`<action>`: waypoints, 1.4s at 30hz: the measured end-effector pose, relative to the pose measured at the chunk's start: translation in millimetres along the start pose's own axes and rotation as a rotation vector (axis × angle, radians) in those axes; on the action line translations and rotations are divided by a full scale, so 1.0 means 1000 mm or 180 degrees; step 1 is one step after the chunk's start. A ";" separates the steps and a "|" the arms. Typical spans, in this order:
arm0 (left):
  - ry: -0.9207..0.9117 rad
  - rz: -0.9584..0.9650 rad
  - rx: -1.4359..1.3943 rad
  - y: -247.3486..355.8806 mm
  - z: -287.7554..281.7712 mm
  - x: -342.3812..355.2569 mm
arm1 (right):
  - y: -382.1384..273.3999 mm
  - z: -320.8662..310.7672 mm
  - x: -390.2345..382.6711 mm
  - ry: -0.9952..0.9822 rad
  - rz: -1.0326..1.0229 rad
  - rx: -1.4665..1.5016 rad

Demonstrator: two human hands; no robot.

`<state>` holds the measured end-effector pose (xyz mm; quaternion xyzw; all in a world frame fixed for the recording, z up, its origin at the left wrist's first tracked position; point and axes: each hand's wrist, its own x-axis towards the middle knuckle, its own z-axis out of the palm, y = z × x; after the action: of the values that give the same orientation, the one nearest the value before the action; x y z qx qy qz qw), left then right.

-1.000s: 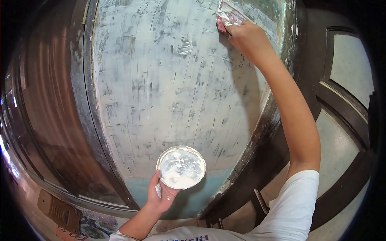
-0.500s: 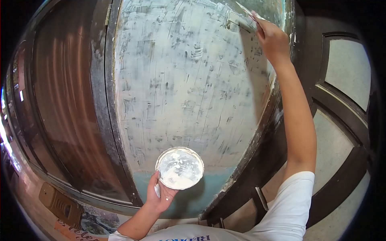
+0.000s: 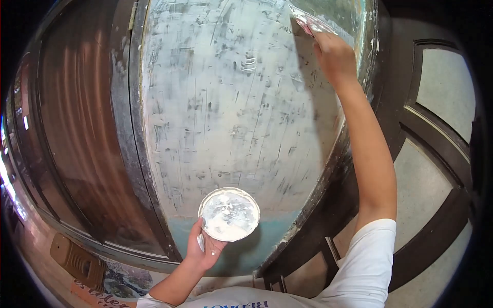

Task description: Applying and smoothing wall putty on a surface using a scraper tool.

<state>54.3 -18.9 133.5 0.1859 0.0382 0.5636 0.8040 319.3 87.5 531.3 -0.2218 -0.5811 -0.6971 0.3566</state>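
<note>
We see a big wall panel (image 3: 241,118) right in front of us, with a door (image 3: 77,149) on its left and a window frame (image 3: 436,154) on its right. Our left hand (image 3: 203,246) is down low near the bottom of the panel, and a round bowl (image 3: 229,214) sits on it. Our right hand (image 3: 335,56) is up high by the panel's top right corner, with a flat scraper (image 3: 308,21) above it against the panel.
</note>
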 end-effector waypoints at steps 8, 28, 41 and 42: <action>0.0021 -0.0211 -0.0071 -0.007 -0.006 0.001 | -0.045 -0.005 -0.047 -0.0605 -0.0279 0.0163; 0.0070 -0.0349 0.0034 -0.009 -0.001 0.012 | -0.006 0.000 -0.014 -0.0244 0.0423 -0.0076; 0.0202 -0.0234 0.0026 0.005 -0.014 0.004 | -0.012 -0.003 -0.031 -0.0302 0.0504 0.0058; 0.0201 -0.0255 0.0031 0.001 -0.013 0.005 | 0.003 0.008 -0.023 0.0109 0.0458 0.0016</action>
<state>51.7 -10.2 122.4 0.1702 0.0737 0.5364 0.8233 335.7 100.2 518.0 -0.2502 -0.5592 -0.6719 0.4162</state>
